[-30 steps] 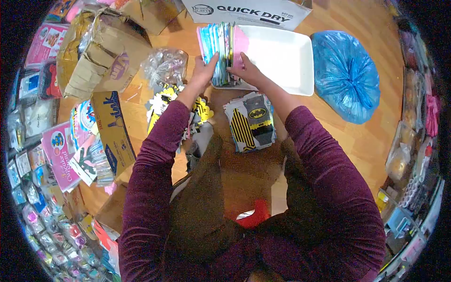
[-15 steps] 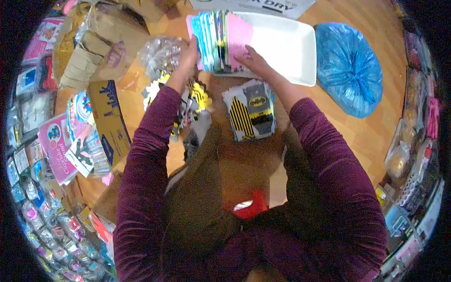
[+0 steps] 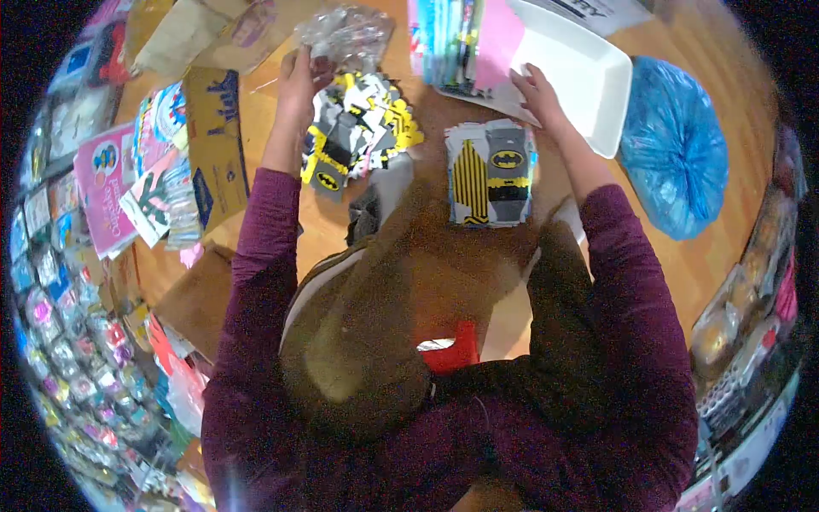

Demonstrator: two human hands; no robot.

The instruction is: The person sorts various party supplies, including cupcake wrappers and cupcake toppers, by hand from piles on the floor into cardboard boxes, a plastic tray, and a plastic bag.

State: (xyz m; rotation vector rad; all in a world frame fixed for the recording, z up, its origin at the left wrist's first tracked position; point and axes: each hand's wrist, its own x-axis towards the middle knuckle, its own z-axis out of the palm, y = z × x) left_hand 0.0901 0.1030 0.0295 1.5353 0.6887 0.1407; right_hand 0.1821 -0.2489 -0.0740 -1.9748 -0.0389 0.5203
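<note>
My left hand (image 3: 299,90) is lifted with its fingers loosely apart and nothing visible in them. It is beside a crumpled clear plastic bag (image 3: 358,30) and a loose pile of grey, yellow, black and white paper cut-outs (image 3: 363,119), some with a bat emblem. My right hand (image 3: 542,96) is over the white tray (image 3: 589,81), fingers spread by the edge of a pink card (image 3: 497,51). That card ends a row of upright colourful cards (image 3: 448,43) at the tray's left. Between my legs lies a neat stack of bat-emblem cards (image 3: 490,175).
A knotted blue plastic bag (image 3: 678,154) sits right of the tray. Cardboard boxes (image 3: 217,154) and a pink printed packet (image 3: 102,192) stand on the left. Many small packaged goods (image 3: 85,384) line the far left, with more packets (image 3: 725,341) along the right.
My left hand has left the upright cards and moved left toward the plastic bag and cut-outs. My right hand stays near the pink card. The view has shifted, showing the cut-out pile more fully.
</note>
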